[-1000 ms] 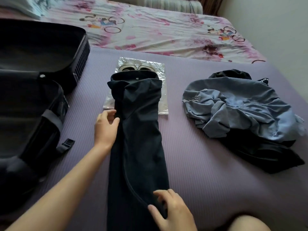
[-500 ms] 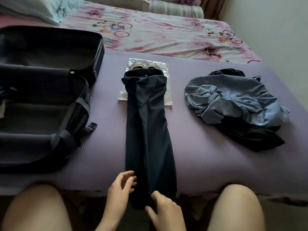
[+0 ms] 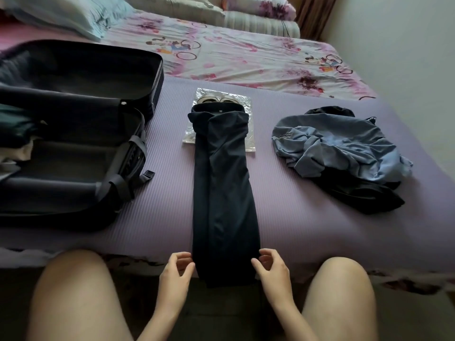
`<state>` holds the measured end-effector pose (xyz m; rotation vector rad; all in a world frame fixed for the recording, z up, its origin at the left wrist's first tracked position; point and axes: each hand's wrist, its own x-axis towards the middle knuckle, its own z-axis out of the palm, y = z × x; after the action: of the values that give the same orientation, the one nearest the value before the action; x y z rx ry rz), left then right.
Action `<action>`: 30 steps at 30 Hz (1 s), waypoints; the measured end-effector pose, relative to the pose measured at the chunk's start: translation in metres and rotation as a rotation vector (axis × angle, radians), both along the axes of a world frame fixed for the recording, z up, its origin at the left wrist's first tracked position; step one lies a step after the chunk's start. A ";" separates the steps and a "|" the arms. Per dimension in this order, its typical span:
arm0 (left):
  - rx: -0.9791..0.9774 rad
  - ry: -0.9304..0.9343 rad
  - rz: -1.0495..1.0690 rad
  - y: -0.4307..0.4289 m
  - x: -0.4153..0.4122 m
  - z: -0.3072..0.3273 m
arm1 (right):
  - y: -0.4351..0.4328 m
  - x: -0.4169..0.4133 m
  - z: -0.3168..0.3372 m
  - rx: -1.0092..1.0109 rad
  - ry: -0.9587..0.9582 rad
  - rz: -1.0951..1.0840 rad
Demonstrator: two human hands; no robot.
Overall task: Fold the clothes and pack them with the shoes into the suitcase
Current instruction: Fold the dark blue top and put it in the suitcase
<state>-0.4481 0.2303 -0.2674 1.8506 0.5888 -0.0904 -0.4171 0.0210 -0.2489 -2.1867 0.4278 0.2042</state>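
A long dark navy garment (image 3: 222,193), folded lengthwise into a narrow strip, lies down the middle of the purple mat (image 3: 307,232); its near end hangs over the bed's edge. My left hand (image 3: 176,269) and my right hand (image 3: 270,268) sit on either side of that hanging end, fingers loosely curled beside its edges, holding nothing. The garment's far end covers a clear plastic bag (image 3: 249,134) holding pale shoes (image 3: 216,99). A crumpled blue garment (image 3: 339,146) rests on a black one (image 3: 364,195) at the right. The open black suitcase (image 3: 73,148) lies at the left.
Some folded clothing (image 3: 14,141) shows at the suitcase's left side, and a strap buckle (image 3: 149,174) lies on the mat beside it. Behind the mat are a floral sheet (image 3: 246,60) and pillows (image 3: 73,13). A wall (image 3: 406,57) bounds the right. My knees are below the bed edge.
Both hands slid down the dark garment to its hanging end and now sit apart at its two edges. The view pulled back, showing more of the suitcase and the knees.
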 end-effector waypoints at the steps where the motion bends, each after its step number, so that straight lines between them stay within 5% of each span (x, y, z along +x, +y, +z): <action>1: 0.001 0.015 -0.004 0.001 0.000 -0.002 | 0.001 0.002 -0.002 0.012 0.007 -0.018; 10: -0.114 0.067 0.024 -0.009 0.002 -0.011 | 0.004 0.015 -0.021 -0.255 -0.002 -0.004; 17: -0.160 0.127 -0.081 -0.010 -0.006 -0.013 | -0.014 0.000 -0.030 0.238 0.022 -0.093; 21: -0.179 0.143 -0.202 -0.009 -0.017 -0.018 | -0.016 -0.007 -0.033 0.305 0.153 0.005; 30: -0.404 0.125 -0.053 -0.011 -0.027 -0.005 | -0.023 -0.020 -0.024 0.459 0.146 0.056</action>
<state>-0.4747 0.2197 -0.2721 1.4738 0.5611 -0.3378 -0.4375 -0.0017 -0.2726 -1.7389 0.3588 0.4491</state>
